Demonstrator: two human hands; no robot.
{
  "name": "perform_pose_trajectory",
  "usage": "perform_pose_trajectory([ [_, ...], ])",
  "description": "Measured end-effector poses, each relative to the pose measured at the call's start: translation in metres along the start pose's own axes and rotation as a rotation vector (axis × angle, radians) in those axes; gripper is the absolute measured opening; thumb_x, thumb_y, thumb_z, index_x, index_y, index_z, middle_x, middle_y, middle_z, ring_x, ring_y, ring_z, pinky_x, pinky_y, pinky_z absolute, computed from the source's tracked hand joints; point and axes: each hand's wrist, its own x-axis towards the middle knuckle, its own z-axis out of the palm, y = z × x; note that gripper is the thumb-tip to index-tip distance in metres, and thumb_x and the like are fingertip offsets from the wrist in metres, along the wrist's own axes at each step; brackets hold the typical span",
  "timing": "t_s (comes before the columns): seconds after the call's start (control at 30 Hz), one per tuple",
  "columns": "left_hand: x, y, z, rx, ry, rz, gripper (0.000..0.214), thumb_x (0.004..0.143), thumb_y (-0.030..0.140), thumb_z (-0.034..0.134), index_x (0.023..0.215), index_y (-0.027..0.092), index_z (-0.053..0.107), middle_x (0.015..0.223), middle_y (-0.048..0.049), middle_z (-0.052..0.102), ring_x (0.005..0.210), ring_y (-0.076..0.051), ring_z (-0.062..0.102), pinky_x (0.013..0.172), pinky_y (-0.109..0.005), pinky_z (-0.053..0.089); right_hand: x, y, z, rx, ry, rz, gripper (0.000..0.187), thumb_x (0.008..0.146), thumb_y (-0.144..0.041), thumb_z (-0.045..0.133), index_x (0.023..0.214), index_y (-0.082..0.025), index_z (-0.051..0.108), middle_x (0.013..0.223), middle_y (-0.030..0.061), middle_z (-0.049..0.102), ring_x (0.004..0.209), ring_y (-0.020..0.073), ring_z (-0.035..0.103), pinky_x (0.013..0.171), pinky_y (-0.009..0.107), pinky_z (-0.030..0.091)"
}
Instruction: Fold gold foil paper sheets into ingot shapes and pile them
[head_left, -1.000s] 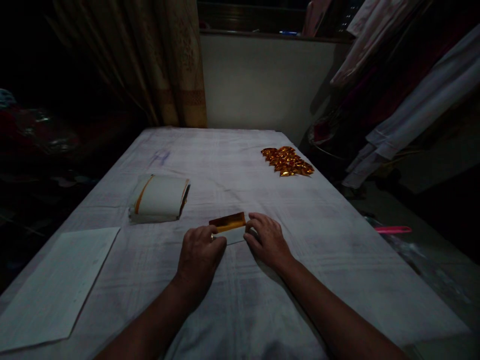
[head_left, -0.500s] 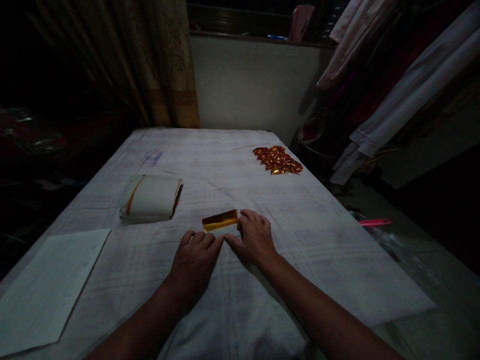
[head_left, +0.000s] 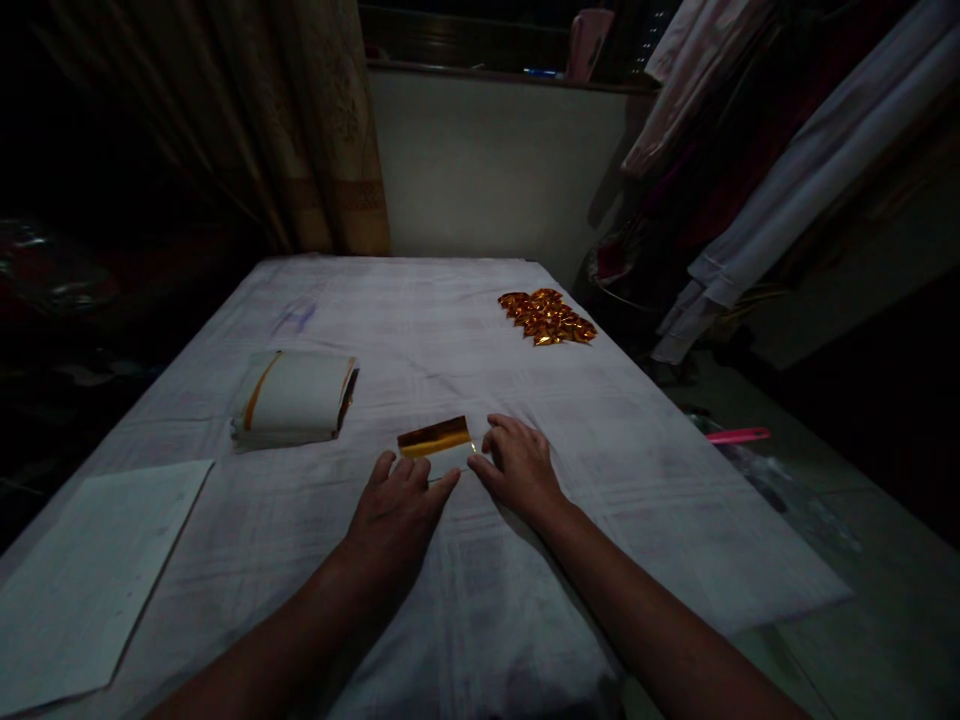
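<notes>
A small sheet of gold foil paper [head_left: 435, 437] lies on the bed-like, cloth-covered surface, its near part folded to a pale strip. My left hand [head_left: 397, 508] rests at its near left corner, fingers curled onto the paper and thumb stretched along the near edge. At the right end is my right hand [head_left: 519, 465], thumb and forefinger apart beside the corner, with no firm grip visible. Farther back to the right lies a pile of folded shiny gold foil pieces [head_left: 547, 317]. A stack of pale sheets with gold edges [head_left: 300, 398] sits to the left.
A large white paper sheet [head_left: 90, 575] lies at the near left on the plaid cloth [head_left: 660, 500]. A curtain [head_left: 330, 130] hangs at the back left, clothes [head_left: 772, 220] at the right. A pink handle [head_left: 739, 436] shows beyond the right edge.
My right hand has shifted slightly right and its thumb has come away from the left thumb. More of the foil paper's pale strip shows. The camera view has turned slightly.
</notes>
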Motion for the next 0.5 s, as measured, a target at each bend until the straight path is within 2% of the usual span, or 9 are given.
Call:
perform_pose_trajectory([
  [0.13, -0.005, -0.004, -0.005, -0.001, -0.018, -0.012, 0.041, 0.095, 0.013, 0.050, 0.131, 0.027, 0.063, 0.101, -0.0077, 0.067, 0.095, -0.026, 0.058, 0.100, -0.049, 0.036, 0.000, -0.001, 0.000, 0.014, -0.006, 0.008, 0.013, 0.084, -0.031, 0.071, 0.088, -0.023, 0.061, 0.137, 0.0127, 0.061, 0.133, 0.0296, 0.051, 0.107, 0.049, 0.033],
  [0.3, -0.019, -0.011, -0.021, 0.001, -0.091, -0.048, 0.039, 0.093, 0.012, 0.054, 0.128, 0.026, 0.064, 0.105, -0.0080, 0.068, 0.098, -0.027, 0.059, 0.097, -0.048, 0.036, -0.001, -0.002, 0.000, 0.020, 0.009, 0.006, 0.011, 0.086, -0.030, 0.069, 0.089, -0.023, 0.061, 0.136, 0.0126, 0.062, 0.132, 0.0285, 0.051, 0.107, 0.049, 0.032],
  [0.43, -0.026, -0.018, -0.026, 0.006, -0.062, -0.029, 0.043, 0.087, 0.008, 0.056, 0.125, 0.024, 0.065, 0.104, -0.0098, 0.069, 0.096, -0.028, 0.061, 0.093, -0.048, 0.038, -0.002, -0.001, 0.000, 0.010, 0.017, -0.004, 0.012, 0.085, -0.030, 0.070, 0.089, -0.022, 0.062, 0.136, 0.0122, 0.062, 0.131, 0.0285, 0.052, 0.106, 0.048, 0.033],
  [0.5, -0.025, -0.023, -0.024, -0.037, -0.029, -0.030, 0.039, 0.087, 0.009, 0.055, 0.119, 0.026, 0.069, 0.102, -0.0090, 0.069, 0.092, -0.026, 0.062, 0.090, -0.046, 0.039, -0.002, 0.000, 0.001, 0.006, 0.024, -0.027, 0.011, 0.086, -0.030, 0.069, 0.091, -0.023, 0.063, 0.134, 0.0117, 0.063, 0.131, 0.0281, 0.052, 0.106, 0.048, 0.034],
])
